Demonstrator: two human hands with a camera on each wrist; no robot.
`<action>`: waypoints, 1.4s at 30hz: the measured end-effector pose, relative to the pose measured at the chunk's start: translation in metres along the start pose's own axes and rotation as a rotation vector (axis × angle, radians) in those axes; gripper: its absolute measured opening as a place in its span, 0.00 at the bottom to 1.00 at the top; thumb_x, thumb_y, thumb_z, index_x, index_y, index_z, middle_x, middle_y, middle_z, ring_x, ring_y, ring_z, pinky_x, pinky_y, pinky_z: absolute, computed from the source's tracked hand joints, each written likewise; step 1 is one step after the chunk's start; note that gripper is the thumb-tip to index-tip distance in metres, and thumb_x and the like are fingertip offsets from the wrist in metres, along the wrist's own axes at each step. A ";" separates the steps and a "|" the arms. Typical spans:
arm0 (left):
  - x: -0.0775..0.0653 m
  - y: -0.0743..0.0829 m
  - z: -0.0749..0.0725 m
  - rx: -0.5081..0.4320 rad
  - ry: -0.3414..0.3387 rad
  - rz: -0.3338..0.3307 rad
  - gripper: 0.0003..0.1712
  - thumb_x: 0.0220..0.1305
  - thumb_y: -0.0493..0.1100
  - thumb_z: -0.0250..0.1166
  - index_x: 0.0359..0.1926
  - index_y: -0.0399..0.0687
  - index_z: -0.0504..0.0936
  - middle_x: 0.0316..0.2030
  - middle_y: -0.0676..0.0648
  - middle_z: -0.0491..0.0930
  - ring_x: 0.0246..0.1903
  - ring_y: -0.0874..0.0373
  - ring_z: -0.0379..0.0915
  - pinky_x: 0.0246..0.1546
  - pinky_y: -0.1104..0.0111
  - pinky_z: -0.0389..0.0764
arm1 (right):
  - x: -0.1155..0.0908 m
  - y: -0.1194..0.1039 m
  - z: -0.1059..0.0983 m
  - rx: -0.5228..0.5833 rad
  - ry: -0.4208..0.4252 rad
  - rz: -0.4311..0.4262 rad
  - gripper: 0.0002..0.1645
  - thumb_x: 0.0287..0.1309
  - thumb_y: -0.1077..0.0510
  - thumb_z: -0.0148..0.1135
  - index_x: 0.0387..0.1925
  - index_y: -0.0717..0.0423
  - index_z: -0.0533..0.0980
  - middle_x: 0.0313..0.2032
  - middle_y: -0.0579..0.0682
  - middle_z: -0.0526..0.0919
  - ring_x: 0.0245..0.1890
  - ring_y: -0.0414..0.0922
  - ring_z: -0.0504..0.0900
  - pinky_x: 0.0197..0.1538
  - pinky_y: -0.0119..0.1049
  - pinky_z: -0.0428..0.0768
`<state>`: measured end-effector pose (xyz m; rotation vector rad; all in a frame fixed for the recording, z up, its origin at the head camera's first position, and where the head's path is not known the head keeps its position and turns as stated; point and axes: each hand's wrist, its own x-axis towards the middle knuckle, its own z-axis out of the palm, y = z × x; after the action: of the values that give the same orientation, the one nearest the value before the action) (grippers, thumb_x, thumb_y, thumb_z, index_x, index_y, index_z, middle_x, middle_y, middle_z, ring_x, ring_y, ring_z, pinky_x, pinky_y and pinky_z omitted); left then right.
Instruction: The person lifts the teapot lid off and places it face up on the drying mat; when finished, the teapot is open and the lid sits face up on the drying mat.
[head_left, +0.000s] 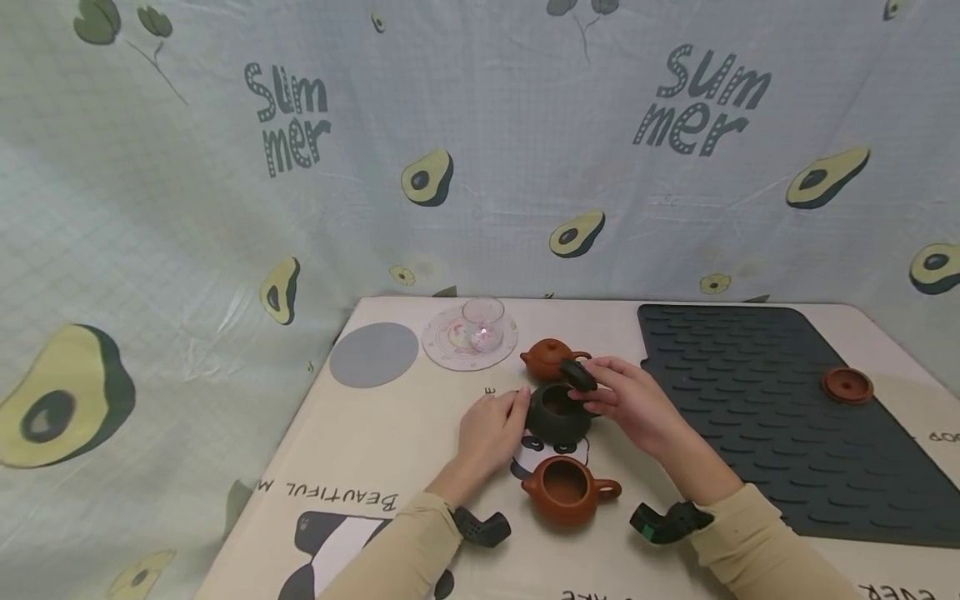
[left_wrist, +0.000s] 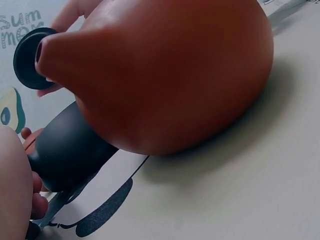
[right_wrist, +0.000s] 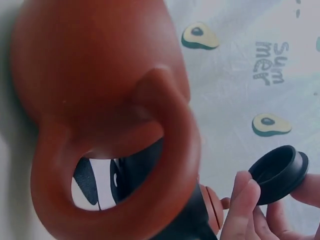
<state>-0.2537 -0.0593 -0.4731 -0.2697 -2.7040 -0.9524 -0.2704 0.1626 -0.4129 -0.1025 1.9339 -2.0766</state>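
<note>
A black teapot (head_left: 558, 421) without its lid stands mid-table, its dark inside showing in the head view. My left hand (head_left: 491, 429) rests against its left side, with the fingertips partly hidden behind the pot. Above the opening, my right hand (head_left: 626, 400) pinches the black lid (head_left: 578, 375), which is tilted on edge; its hollow underside shows in the right wrist view (right_wrist: 276, 172). Nearer to me stands an open reddish-brown teapot (head_left: 566, 493), handle to the right, spout to the left. Behind the black pot sits a lidded reddish-brown teapot (head_left: 551, 358).
A dark ridged mat (head_left: 735, 433) covers the table's right side, with a reddish-brown lid (head_left: 847, 385) on it. At the back left are a patterned plate (head_left: 442, 350) with a clear glass (head_left: 483, 317) and a grey disc (head_left: 373, 355). A printed curtain (head_left: 495, 100) hangs behind.
</note>
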 end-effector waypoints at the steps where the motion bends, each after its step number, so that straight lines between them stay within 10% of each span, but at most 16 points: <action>1: 0.000 0.000 0.000 -0.001 0.001 0.003 0.28 0.81 0.59 0.44 0.28 0.55 0.80 0.18 0.56 0.69 0.28 0.56 0.67 0.30 0.64 0.66 | 0.000 0.000 -0.001 0.030 -0.014 0.012 0.22 0.78 0.50 0.54 0.60 0.61 0.68 0.63 0.60 0.72 0.47 0.43 0.86 0.48 0.33 0.81; 25: 0.000 -0.001 0.002 0.011 -0.008 -0.003 0.27 0.81 0.59 0.45 0.29 0.54 0.81 0.19 0.55 0.70 0.29 0.54 0.68 0.32 0.63 0.67 | 0.000 -0.002 -0.007 0.228 -0.081 0.133 0.37 0.76 0.36 0.49 0.74 0.51 0.56 0.48 0.49 0.83 0.44 0.43 0.84 0.50 0.33 0.79; 42: -0.001 -0.001 0.001 0.006 -0.009 -0.014 0.28 0.81 0.60 0.45 0.30 0.54 0.82 0.20 0.55 0.71 0.30 0.55 0.69 0.33 0.63 0.67 | 0.000 -0.011 -0.016 0.345 0.017 0.119 0.24 0.71 0.34 0.54 0.53 0.47 0.72 0.36 0.46 0.81 0.35 0.40 0.78 0.43 0.29 0.78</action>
<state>-0.2533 -0.0594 -0.4746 -0.2542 -2.7204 -0.9485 -0.2760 0.1789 -0.4035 0.1024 1.5205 -2.2975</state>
